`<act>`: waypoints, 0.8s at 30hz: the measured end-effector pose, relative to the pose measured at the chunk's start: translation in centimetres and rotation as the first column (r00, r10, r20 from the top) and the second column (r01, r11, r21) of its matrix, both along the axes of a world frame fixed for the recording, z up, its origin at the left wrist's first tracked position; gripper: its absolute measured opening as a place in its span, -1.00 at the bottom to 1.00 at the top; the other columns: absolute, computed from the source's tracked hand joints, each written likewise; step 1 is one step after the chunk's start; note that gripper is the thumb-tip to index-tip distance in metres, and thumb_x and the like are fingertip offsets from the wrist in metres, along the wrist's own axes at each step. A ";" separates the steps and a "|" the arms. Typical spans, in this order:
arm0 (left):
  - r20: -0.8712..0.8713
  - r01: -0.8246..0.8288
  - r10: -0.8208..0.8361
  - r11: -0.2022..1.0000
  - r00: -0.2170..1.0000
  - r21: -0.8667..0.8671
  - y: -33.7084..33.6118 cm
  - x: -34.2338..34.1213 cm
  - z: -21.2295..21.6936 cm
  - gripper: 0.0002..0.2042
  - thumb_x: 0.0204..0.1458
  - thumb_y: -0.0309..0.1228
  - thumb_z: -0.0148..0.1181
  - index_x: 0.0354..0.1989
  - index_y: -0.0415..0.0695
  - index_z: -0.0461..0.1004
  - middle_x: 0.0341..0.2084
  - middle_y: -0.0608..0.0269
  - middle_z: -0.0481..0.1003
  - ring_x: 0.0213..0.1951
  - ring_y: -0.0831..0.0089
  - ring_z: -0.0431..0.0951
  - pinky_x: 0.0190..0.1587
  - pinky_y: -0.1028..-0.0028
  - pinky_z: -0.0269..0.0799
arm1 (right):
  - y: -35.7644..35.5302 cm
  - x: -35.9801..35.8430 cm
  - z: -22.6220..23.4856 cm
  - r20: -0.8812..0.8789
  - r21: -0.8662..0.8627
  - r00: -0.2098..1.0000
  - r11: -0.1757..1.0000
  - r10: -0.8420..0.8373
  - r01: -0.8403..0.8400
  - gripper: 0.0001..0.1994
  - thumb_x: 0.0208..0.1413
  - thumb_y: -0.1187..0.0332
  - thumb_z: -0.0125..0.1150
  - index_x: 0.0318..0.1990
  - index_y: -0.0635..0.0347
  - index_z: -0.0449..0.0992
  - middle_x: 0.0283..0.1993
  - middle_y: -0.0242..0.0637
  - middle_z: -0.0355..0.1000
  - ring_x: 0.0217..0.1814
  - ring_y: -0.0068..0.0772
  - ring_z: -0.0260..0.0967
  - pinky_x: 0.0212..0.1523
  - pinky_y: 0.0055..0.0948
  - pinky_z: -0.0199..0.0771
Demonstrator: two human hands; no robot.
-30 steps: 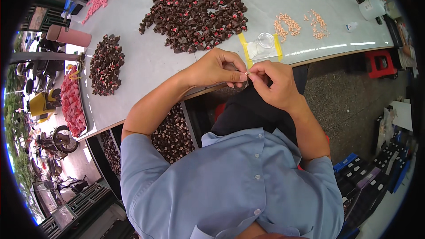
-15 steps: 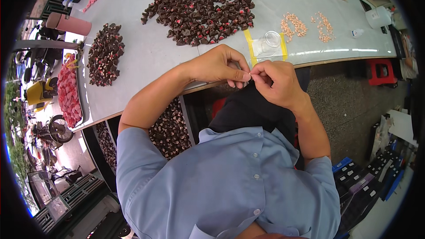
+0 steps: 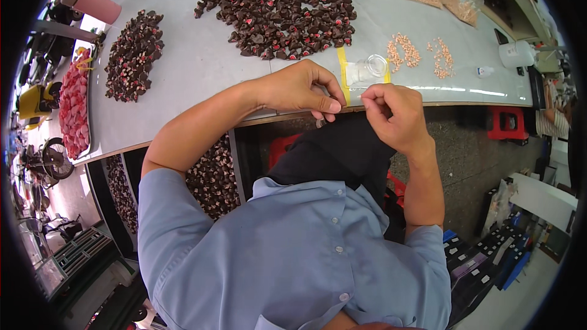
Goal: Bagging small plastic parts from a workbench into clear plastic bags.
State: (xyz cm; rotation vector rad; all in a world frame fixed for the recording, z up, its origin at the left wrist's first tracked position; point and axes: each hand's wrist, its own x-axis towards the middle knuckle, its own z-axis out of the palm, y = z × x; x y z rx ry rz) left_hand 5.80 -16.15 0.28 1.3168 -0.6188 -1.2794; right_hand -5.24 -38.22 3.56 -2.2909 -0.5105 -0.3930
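Where the two hands were pressed fingertip to fingertip half a second ago, they now stand a little apart at the table's near edge. The left hand (image 3: 299, 90) is curled, thumb and forefinger pinched on a small dark piece (image 3: 320, 123) that pokes out just below them. The right hand (image 3: 394, 116) is loosely fisted, thumb against forefinger; whether anything tiny sits in that pinch I cannot tell. My guess is that the joint fiddling on the piece has ended and the left hand alone carries it, though that is a judgement, not something plain to see.

Just beyond the fingers, on the table (image 3: 202, 67), lies a clear bag (image 3: 367, 72) with yellow strips at its sides, closer to the hands than in the earlier frames because the view has shifted. Past it are two small clusters of pale orange bits (image 3: 422, 55), and farther up the big heap (image 3: 281, 6) of dark brown pieces with red spots. A smaller heap (image 3: 131, 55) lies off to the left, near a tray of pink pieces (image 3: 74, 110). Below the table edge, more dark pieces fill a bin (image 3: 211, 174).
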 end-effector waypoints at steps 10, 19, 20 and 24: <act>-0.036 -0.099 0.097 0.993 0.995 -0.064 0.1 0.0 -0.1 -0.75 0.12 -0.50 0.29 -0.07 -0.38 0.53 -0.24 0.08 0.61 -0.28 0.47 0.65 -0.23 0.55 0.58 | -3.0 3.1 4.2 0.106 -0.490 0.993 0.866 -0.056 0.101 -0.91 0.03 0.52 0.30 -0.34 0.17 0.50 -0.61 -0.28 0.43 -0.61 -0.25 0.41 -0.56 -0.31 0.35; -0.065 -0.156 0.152 0.985 0.986 -0.072 0.0 0.1 -0.3 -0.74 0.10 -0.50 0.32 -0.07 -0.37 0.53 -0.17 0.10 0.61 -0.23 0.46 0.65 -0.20 0.56 0.57 | -3.0 3.8 4.1 0.071 -0.641 0.996 0.763 -0.044 0.080 -0.93 0.08 0.46 0.25 -0.35 0.14 0.45 -0.55 -0.25 0.47 -0.56 -0.14 0.43 -0.52 -0.22 0.38; -0.072 -0.161 0.156 0.985 0.985 -0.069 0.0 0.1 -0.3 -0.74 0.10 -0.50 0.31 -0.06 -0.36 0.53 -0.15 0.09 0.61 -0.21 0.45 0.66 -0.20 0.57 0.57 | -3.0 3.9 4.1 0.076 -0.652 0.996 0.754 -0.038 0.079 -0.93 0.08 0.46 0.25 -0.35 0.14 0.45 -0.54 -0.25 0.47 -0.56 -0.14 0.43 -0.51 -0.22 0.38; -0.074 -0.163 0.158 0.984 0.985 -0.075 -0.1 0.2 -0.6 -0.73 0.12 -0.49 0.29 -0.04 -0.35 0.52 -0.13 0.09 0.61 -0.19 0.44 0.66 -0.20 0.56 0.58 | -3.0 3.8 4.2 0.073 -0.685 0.997 0.725 -0.034 0.075 -0.93 0.09 0.46 0.25 -0.34 0.14 0.45 -0.51 -0.24 0.48 -0.56 -0.13 0.42 -0.51 -0.23 0.38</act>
